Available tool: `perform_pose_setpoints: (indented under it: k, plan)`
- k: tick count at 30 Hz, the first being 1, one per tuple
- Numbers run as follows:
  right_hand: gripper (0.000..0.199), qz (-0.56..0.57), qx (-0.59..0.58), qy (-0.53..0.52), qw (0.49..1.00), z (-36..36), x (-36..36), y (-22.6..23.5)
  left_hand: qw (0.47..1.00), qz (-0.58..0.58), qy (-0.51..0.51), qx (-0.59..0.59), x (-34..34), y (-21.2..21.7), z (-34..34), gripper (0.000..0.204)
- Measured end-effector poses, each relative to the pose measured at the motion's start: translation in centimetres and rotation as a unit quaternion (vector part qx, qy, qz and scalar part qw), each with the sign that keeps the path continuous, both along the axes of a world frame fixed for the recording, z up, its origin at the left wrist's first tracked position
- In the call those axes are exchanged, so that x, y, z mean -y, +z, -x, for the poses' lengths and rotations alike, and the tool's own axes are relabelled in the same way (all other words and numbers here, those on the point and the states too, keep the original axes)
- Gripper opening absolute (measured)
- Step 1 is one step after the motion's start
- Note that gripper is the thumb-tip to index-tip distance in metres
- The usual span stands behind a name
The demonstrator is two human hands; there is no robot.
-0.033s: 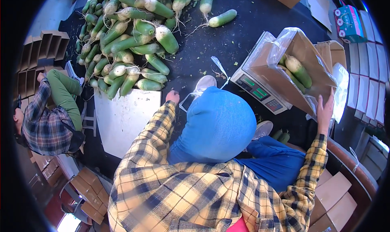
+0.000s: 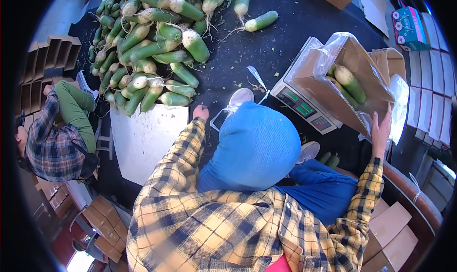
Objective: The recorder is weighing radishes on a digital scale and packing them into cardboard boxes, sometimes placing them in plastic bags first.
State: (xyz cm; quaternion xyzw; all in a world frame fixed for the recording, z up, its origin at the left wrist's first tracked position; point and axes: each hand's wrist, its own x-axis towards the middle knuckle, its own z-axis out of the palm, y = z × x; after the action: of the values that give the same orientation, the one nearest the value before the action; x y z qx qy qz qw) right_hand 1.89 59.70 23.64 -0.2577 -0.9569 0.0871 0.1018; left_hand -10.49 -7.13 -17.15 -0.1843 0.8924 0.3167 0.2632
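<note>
Cardboard box (image 2: 354, 88) on the right, lined with a clear plastic bag (image 2: 328, 50), stands tilted on a grey weighing scale (image 2: 304, 107); it is the thing the right hand (image 2: 381, 129) touches. The right hand is raised with fingers stretched and apart, its palm flat against the near right wall of the box, not closed around anything. Inside the box I can count two or three long radishes (image 2: 350, 81), green at one end and white at the other, smooth skin.

The left hand (image 2: 201, 112) reaches far toward the pile; it lies at the far edge of a flat white board (image 2: 145, 138). I cannot tell if its fingers are closed or open, because only the back of the hand shows.

The radish pile (image 2: 152, 48) on the dark floor, far left, is the largest group: too many to count exactly, some dozens, with thin roots. Three more radishes (image 2: 259, 20) lie apart from it, further right.

The person wears a yellow checked shirt (image 2: 214, 229), blue trousers (image 2: 257, 148) and white shoes (image 2: 238, 98).

A second person (image 2: 57, 143) in a checked shirt and green trousers sits at the left. Flat folded cartons (image 2: 388, 234) are stacked near right, and others (image 2: 102, 224) lie near left.
</note>
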Motion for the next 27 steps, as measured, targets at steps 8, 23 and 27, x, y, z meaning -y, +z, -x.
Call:
perform_pose_setpoints:
  k: [8, 23, 27]
  plan:
    - [0.063, -0.03, 0.022, -0.021, 0.999, -1.5, -1.1, 1.3, 0.904, -0.243, 0.337, 0.103, -5.6, 4.0, 4.1, 0.068]
    - [0.06, -0.024, 0.019, -0.031, 0.999, -1.4, -0.5, 1.8, 0.836, -0.357, 0.331, 0.253, -9.1, 4.9, 6.5, 0.064]
    - [0.06, -0.018, 0.011, -0.022, 1.0, -1.1, -0.4, 1.7, 0.936, -0.28, 0.2, 0.079, -11.7, 7.2, 10.0, 0.036]
